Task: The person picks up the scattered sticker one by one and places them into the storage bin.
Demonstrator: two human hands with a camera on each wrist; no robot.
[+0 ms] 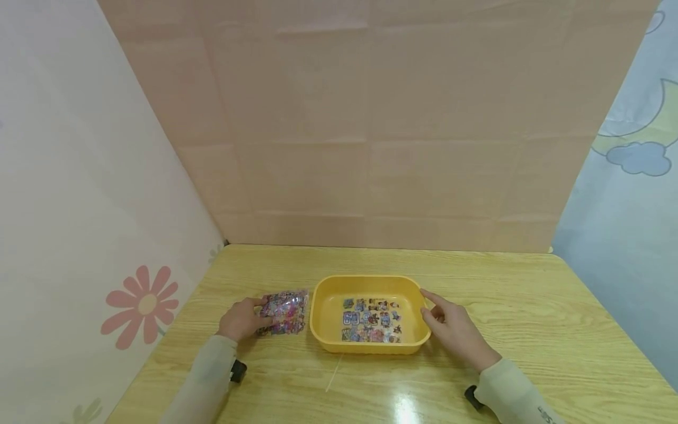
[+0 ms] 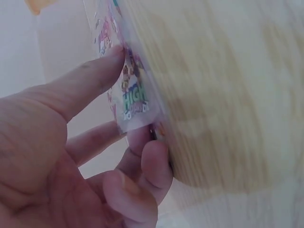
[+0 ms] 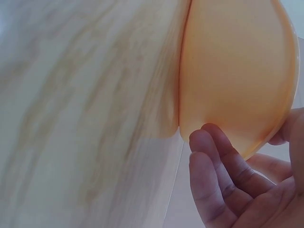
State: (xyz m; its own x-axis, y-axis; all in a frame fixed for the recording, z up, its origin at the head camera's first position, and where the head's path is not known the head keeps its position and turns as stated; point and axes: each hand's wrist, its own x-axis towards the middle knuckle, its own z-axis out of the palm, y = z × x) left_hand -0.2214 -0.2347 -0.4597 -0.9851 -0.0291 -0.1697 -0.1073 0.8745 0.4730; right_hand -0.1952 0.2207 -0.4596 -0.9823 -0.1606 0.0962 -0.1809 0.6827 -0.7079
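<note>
A yellow plastic basin (image 1: 365,348) stands on the table, with a clear sheet of small colourful stickers (image 1: 371,319) lying flat inside. To its left lies a shiny clear packet of colourful stickers (image 1: 286,312). My left hand (image 1: 245,320) holds that packet by its left edge; in the left wrist view the thumb (image 2: 95,78) lies over the packet and fingers reach beneath. At the basin's right end, my right hand (image 1: 455,330) grips the rim. The right wrist view shows its fingers (image 3: 223,166) against the basin's outer wall (image 3: 232,71), the thumb at the rim.
The wood-grain table (image 1: 529,318) extends on both sides of the basin. A brown paper-like backdrop (image 1: 365,129) rises behind its far edge. Patterned sheets hang left and right, one with a red flower (image 1: 146,304). A thin pale strip (image 1: 333,374) lies in front of the basin.
</note>
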